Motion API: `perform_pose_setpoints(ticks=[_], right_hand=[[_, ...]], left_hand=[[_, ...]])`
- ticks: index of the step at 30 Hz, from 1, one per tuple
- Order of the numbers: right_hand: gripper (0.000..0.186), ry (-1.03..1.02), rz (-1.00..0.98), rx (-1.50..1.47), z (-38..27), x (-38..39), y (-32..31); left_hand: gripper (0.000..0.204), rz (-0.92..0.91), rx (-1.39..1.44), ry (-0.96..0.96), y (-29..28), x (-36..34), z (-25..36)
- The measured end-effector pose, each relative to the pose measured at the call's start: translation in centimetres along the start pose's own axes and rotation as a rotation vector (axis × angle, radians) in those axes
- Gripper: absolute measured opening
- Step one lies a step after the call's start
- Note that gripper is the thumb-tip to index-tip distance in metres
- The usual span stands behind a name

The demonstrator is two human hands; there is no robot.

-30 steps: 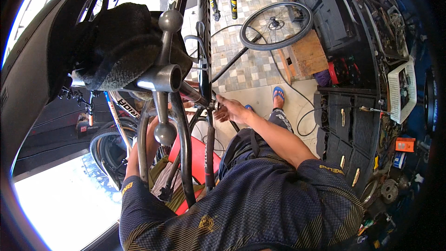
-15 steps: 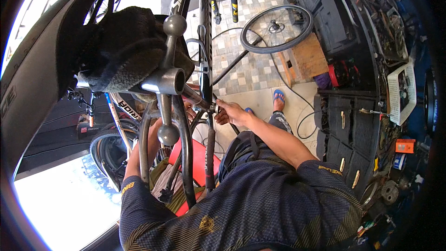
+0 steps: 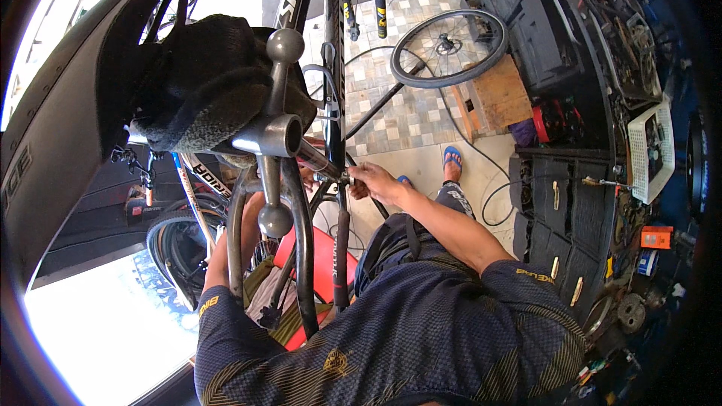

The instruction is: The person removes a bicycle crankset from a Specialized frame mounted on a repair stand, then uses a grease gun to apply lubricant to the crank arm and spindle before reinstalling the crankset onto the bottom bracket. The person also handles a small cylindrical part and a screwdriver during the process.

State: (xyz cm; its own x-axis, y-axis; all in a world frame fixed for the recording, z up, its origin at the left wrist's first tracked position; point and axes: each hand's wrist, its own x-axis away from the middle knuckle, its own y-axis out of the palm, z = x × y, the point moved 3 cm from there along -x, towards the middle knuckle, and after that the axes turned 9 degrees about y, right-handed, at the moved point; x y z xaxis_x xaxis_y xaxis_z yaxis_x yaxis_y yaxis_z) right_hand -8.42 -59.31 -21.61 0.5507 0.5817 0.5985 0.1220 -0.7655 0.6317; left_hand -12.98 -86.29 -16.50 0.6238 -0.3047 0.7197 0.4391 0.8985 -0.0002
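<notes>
Metal fitting (image 3: 344, 178), located beside frame tube (image 3: 338, 60), just R of clamp (image 3: 258, 135), is held by R hand (image 3: 374, 183), fingers curled nearly closed; L hand (image 3: 306, 174) is mostly hidden behind clamp, so opening & any hold can't be determined.

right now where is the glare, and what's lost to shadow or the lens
Head view: a white patch at lower left is blown out; head view: the dark cloth loses detail in shadow; head view: the fisheye's corners go black; head view: the right hand is lit, fairly clear.
</notes>
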Motion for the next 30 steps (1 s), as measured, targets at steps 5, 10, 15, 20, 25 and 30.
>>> perform_pose_setpoints(ticks=[5, 10, 15, 20, 25, 30], right_hand=[[0.043, -0.966, 0.309, 0.948, -1.8, 2.2, 1.0], [0.035, 0.317, -0.062, -0.301, 0.3, 1.1, 0.2], [0.038, -0.400, 0.086, 0.317, -0.9, 1.2, 0.5], [0.044, -0.193, 0.040, 0.374, -1.4, 0.9, -0.4], [0.045, 0.307, -0.096, -0.104, -0.6, 0.3, 0.1], [0.047, -0.870, 0.334, 1.138, -1.9, 2.0, 1.2]], left_hand=[[0.023, 0.002, -0.015, -0.004, -0.2, 0.0, 0.2], [0.023, 0.003, -0.028, -0.007, -0.1, 0.1, 0.1], [0.023, 0.003, -0.046, -0.012, -0.1, -0.2, 0.1], [0.023, -0.001, -0.065, -0.023, 0.0, -0.2, 0.2], [0.023, 0.005, -0.065, -0.033, 0.1, -0.1, 0.1], [0.023, 0.001, -0.076, -0.040, 0.0, -0.1, 0.1]])
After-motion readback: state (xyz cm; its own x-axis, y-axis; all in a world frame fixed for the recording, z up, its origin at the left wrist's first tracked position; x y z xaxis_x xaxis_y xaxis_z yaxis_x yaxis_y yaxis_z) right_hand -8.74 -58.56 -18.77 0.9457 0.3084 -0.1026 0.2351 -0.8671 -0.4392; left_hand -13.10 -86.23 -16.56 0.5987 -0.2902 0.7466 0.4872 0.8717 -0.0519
